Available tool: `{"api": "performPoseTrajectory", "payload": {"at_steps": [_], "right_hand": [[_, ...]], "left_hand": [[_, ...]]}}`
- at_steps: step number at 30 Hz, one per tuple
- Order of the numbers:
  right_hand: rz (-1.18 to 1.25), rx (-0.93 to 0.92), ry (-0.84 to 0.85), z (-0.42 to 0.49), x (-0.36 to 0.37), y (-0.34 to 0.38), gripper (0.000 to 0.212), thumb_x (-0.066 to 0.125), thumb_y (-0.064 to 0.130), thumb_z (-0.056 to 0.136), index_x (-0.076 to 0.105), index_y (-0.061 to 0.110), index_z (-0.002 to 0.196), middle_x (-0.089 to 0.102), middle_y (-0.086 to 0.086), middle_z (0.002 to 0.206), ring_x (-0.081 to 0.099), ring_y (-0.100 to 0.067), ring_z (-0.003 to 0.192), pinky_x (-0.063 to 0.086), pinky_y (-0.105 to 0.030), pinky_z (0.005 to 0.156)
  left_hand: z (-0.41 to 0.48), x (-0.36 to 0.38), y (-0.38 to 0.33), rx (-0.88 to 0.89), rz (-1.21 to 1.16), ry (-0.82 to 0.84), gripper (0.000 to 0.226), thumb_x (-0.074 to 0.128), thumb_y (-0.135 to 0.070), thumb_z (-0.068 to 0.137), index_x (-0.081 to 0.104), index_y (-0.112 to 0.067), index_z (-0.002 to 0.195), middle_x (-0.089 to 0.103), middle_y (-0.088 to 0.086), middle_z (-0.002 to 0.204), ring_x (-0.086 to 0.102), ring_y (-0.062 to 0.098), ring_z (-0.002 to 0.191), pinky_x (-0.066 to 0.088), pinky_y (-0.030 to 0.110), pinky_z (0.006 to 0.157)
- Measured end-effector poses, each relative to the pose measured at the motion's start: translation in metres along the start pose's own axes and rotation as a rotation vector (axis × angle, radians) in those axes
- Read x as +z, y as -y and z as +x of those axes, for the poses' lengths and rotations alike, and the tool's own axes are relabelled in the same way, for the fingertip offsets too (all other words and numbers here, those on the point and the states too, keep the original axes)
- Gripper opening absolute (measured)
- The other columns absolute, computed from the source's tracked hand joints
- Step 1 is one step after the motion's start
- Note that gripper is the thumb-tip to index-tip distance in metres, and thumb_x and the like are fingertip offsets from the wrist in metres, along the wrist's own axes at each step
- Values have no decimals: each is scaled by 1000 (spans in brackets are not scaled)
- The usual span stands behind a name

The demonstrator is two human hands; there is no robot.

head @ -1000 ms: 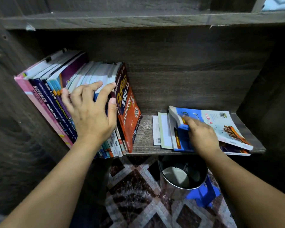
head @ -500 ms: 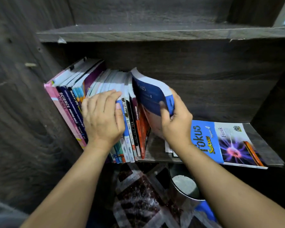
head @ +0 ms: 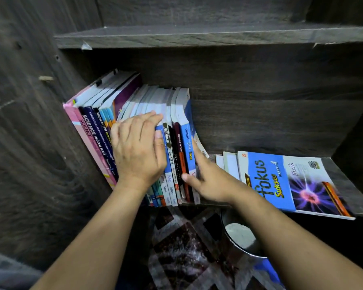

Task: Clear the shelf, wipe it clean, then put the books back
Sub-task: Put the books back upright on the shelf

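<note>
**Desk:** Which step are you on?

**Operator:** The last one, I judge: putting the books back. My left hand point(head: 137, 151) lies flat on the row of standing books point(head: 172, 143), fingers straight and close together, pressing them toward the side wall to its left. My right hand point(head: 210, 181) is at the row's open end, fingers straight along the cover of the blue end book point(head: 188, 143) and thumb across the spines beside it. It props the book rather than gripping it.

**Desk:** Is the shelf point(head: 344, 176) full?

**Operator:** No. Just right of my right hand a pile of books lies flat, a blue physics book point(head: 281, 181) on top, its front edge hanging over the shelf lip. Below my right wrist stands a bucket point(head: 239, 237).

**Desk:** And next?

**Operator:** I think the left hand must keep bracing the row, since it leans and the end book bows. The right hand then has to let go, reach right, grip the top book and stand it against the end.
</note>
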State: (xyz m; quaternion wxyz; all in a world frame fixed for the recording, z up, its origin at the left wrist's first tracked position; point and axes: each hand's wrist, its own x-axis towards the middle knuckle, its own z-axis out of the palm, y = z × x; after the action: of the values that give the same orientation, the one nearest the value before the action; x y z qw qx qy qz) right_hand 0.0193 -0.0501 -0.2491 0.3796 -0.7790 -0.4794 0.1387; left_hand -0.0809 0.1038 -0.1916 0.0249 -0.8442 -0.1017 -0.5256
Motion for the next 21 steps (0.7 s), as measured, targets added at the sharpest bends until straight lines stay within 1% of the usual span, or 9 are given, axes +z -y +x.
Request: {"api": "performPoseTrajectory", "payload": {"at_steps": [2,4,7,9,11,13,15,18,21], "right_hand": [[-291,84,59,-16,-9,-5,84,53,39,96,-9,38,153,45,-4,147,48,-25,129,40,-30,99],[-494,108,50,-29,-15,-12,71,50,38,97,9,35,154,52,-4,140,52,-27,122,43,-32,94],[-697,151,77,-50,-14,-32,56,51,41,94,30,36,146,48,2,143,45,-22,129,36,-33,105],[-827,288,126,-66,-14,-51,67,55,48,90,25,36,148,33,2,151,31,-21,138,24,-39,114],[-920,424,173,-83,-16,-70,88,62,56,82,10,38,151,15,-3,157,17,-27,144,15,-48,116],[-941,503,166,-97,-21,-86,98,64,58,80,0,38,152,7,-5,160,14,-32,145,15,-50,116],[-936,516,136,-107,-28,-98,88,58,49,88,-1,37,152,8,-5,160,15,-30,145,20,-45,116],[-875,486,120,-110,-39,-107,69,48,29,98,7,33,154,10,-3,162,16,-25,146,22,-38,117],[-692,490,128,-107,-52,-105,63,49,23,98,19,25,154,18,-5,161,21,-23,146,22,-32,117]], "left_hand": [[0,0,0,1,3,6,34,43,-25,93,66,-11,114,65,4,114,55,22,104,32,39,94],[0,0,0,4,5,12,34,44,-27,93,66,-12,114,65,4,114,55,22,104,31,39,95],[-2,0,-1,-4,5,16,32,47,-26,92,65,-12,115,64,3,115,54,22,106,30,38,97],[-2,0,-2,-15,15,18,32,48,-26,92,64,-12,115,64,4,115,53,22,107,29,38,99],[-2,1,-3,-27,21,18,32,49,-26,91,64,-12,115,64,4,115,52,22,106,28,39,99],[-2,1,-3,-31,24,16,32,49,-27,91,63,-11,115,63,5,115,52,23,106,28,39,99],[-2,1,-4,-33,26,10,33,48,-28,91,63,-11,115,63,6,114,52,23,106,28,39,99],[-3,0,-4,-37,27,11,34,48,-29,91,63,-11,116,63,6,114,52,23,106,28,40,100],[-3,1,-5,-44,31,15,34,48,-29,91,62,-11,116,63,5,115,52,23,107,27,39,101]]}}
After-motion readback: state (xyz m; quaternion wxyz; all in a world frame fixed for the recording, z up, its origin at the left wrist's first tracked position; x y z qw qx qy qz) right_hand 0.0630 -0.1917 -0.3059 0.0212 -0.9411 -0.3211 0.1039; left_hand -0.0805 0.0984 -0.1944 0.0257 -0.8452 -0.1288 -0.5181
